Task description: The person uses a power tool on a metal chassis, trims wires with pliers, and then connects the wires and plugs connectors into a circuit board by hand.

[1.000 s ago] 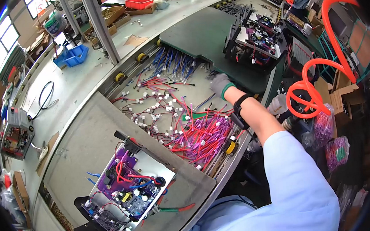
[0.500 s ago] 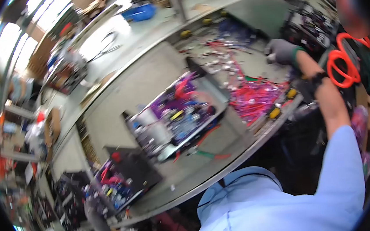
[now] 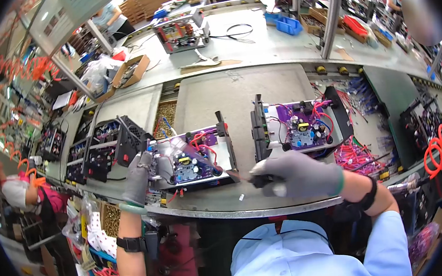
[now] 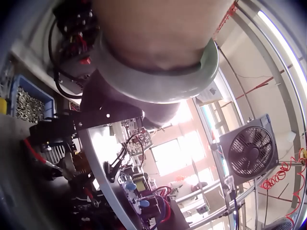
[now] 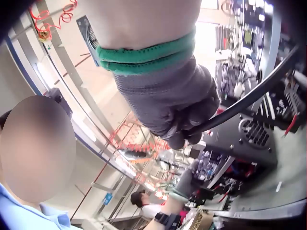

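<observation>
In the head view my grey-gloved left hand [image 3: 138,182] grips the left end of an open metal chassis [image 3: 226,161] with a purple and blue circuit board [image 3: 186,164]. The left wrist view shows that hand [image 4: 139,98] over a black plate [image 4: 105,116], its fingertips mostly hidden. My right hand [image 3: 300,175], also gloved, is raised between this chassis and a second open one [image 3: 339,120], nearer the front edge. Its curled fingers hold a thin black cable-like thing [image 3: 262,180]. In the right wrist view the black length [image 5: 244,106] runs from the fingers of that hand [image 5: 168,100].
Red and purple wires [image 3: 357,157] lie in a tray at the right, beside a green board [image 3: 393,96]. More black units [image 3: 109,148] stand at the left. A metal rail [image 3: 212,212] edges the front. A red coiled hose [image 3: 435,156] hangs at the far right.
The head view has swung left. My right hand has left the wire tray and come over the middle with the black thing. My left hand has come into view, at the left chassis.
</observation>
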Available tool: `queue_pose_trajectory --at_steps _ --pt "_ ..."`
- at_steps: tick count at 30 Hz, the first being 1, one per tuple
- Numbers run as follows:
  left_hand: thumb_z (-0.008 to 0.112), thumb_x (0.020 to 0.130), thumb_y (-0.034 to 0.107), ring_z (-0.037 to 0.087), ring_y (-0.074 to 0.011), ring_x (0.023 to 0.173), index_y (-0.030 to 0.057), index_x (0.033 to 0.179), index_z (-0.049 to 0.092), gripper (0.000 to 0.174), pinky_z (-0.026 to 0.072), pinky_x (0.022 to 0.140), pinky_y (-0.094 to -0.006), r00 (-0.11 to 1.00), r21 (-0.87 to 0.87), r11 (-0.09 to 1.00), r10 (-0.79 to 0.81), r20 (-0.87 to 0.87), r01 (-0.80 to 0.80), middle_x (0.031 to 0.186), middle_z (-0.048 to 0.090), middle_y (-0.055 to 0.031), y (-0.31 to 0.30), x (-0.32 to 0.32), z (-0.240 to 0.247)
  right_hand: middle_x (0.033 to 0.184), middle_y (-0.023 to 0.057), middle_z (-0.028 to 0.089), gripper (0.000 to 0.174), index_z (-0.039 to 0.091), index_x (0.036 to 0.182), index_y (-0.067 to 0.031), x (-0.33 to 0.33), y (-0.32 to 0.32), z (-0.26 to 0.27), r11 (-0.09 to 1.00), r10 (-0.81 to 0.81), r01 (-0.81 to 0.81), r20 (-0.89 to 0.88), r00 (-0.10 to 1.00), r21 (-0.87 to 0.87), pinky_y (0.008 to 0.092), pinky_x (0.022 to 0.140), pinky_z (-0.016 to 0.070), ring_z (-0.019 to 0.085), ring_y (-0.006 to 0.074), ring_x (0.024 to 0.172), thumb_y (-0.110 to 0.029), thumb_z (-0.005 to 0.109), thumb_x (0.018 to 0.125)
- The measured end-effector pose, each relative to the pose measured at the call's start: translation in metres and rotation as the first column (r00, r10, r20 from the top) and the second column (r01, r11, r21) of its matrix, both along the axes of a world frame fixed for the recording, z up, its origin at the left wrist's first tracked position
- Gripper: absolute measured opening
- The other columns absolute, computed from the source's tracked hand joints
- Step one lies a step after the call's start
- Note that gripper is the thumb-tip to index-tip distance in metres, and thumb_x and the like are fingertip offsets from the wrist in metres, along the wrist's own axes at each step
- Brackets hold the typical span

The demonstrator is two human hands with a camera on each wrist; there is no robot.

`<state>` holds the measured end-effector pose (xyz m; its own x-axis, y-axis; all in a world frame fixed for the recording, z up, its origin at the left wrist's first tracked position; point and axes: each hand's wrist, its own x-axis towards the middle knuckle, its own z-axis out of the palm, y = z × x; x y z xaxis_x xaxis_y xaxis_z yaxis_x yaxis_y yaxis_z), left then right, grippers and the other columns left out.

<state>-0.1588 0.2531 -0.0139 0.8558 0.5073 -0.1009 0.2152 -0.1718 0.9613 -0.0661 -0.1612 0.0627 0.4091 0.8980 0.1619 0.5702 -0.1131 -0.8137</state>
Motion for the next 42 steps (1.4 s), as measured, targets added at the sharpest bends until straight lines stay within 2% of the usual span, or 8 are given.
queue_pose_trajectory --at_steps 2,8,12,17,24,32,38,42 --pt "0.06 0.1 0.031 0.061 -0.0174 0.092 -0.0024 0.118 0.063 0.038 0.0499 0.082 -0.0315 0.988 0.252 0.963 0.056 0.144 -0.092 0.1 0.067 -0.0103 0.009 0.0 -0.01 0.084 0.0128 0.068 0.019 0.066 0.101 -0.0057 0.004 0.03 -0.011 0.986 -0.138 0.165 0.439 0.888 -0.024 0.0398 0.07 0.0547 0.069 0.0317 0.081 -0.008 0.065 0.082" --pt "0.065 0.094 0.016 0.066 -0.0208 0.095 -0.0002 0.122 0.063 0.032 0.0517 0.085 -0.0338 0.851 0.83 0.452 -0.242 0.466 -0.326 0.104 0.068 -0.0105 -0.091 0.019 0.095 0.074 0.0053 0.062 0.022 0.068 0.096 -0.0088 0.021 0.069 -0.041 0.918 -0.313 0.383 0.781 0.541 0.103 0.0422 0.062 0.0459 0.065 0.0265 0.07 -0.02 0.072 0.078" --pt "0.067 0.086 0.014 0.066 -0.0373 0.096 0.0048 0.112 0.068 0.027 0.052 0.084 -0.0442 0.801 0.982 0.124 -0.597 -0.042 0.144 0.113 0.068 -0.0174 -0.146 0.031 0.105 0.073 0.0057 0.06 0.019 0.067 0.095 -0.0076 0.02 0.064 -0.049 0.924 -0.363 0.316 0.76 0.54 0.217 0.0418 0.063 0.0482 0.064 0.025 0.066 -0.014 0.072 0.078" --pt "0.067 0.083 0.016 0.065 -0.0303 0.074 0.0109 0.095 0.067 0.012 0.0503 0.062 -0.0441 0.821 0.937 0.134 -0.533 -0.206 0.322 0.082 0.059 -0.0094 -0.149 0.037 0.073 0.075 0.0072 0.063 0.02 0.067 0.094 -0.0075 0.026 0.067 -0.053 0.931 -0.351 0.307 0.722 0.597 0.198 0.0415 0.063 0.0488 0.065 0.0254 0.068 -0.016 0.074 0.077" --pt "0.066 0.085 0.017 0.065 -0.0294 0.07 0.0118 0.086 0.065 0.005 0.0488 0.059 -0.0435 0.751 0.895 0.093 -0.585 -0.305 0.435 0.081 0.061 -0.0076 -0.14 0.048 0.09 0.074 0.0054 0.066 0.024 0.068 0.094 -0.0115 0.033 0.059 -0.034 0.955 -0.155 0.295 0.774 0.614 -0.043 0.04 0.06 0.0463 0.066 0.024 0.069 -0.028 0.075 0.079" --pt "0.067 0.087 0.012 0.065 -0.0319 0.075 0.0089 0.095 0.065 0.009 0.051 0.065 -0.0426 0.738 0.76 0.384 -0.65 -0.182 0.525 0.08 0.061 -0.0106 -0.124 0.049 0.053 0.069 0.002 0.06 0.015 0.061 0.086 -0.0125 0.04 0.065 -0.041 0.964 -0.124 0.267 0.877 0.465 -0.006 0.0388 0.054 0.0444 0.063 0.0218 0.063 -0.024 0.069 0.08" --pt "0.066 0.083 0.007 0.066 -0.0336 0.072 0.0043 0.107 0.064 0.025 0.0509 0.062 -0.0445 0.787 0.895 0.138 -0.544 -0.29 0.425 0.08 0.062 -0.0124 -0.155 0.039 0.076 0.067 0.0032 0.058 0.013 0.059 0.082 -0.0127 0.045 0.064 -0.03 0.962 -0.019 0.229 0.805 0.593 -0.146 0.0393 0.052 0.045 0.064 0.0235 0.061 -0.022 0.067 0.08" --pt "0.068 0.079 0.007 0.066 -0.0344 0.07 0.0028 0.107 0.064 0.028 0.0507 0.061 -0.0449 0.774 0.863 0.217 -0.575 -0.265 0.457 0.08 0.063 -0.0136 -0.154 0.038 0.073 0.067 0.0032 0.06 0.013 0.058 0.08 -0.0125 0.036 0.066 -0.037 0.963 -0.063 0.259 0.873 0.484 -0.074 0.038 0.051 0.0465 0.066 0.0235 0.064 -0.021 0.067 0.08"
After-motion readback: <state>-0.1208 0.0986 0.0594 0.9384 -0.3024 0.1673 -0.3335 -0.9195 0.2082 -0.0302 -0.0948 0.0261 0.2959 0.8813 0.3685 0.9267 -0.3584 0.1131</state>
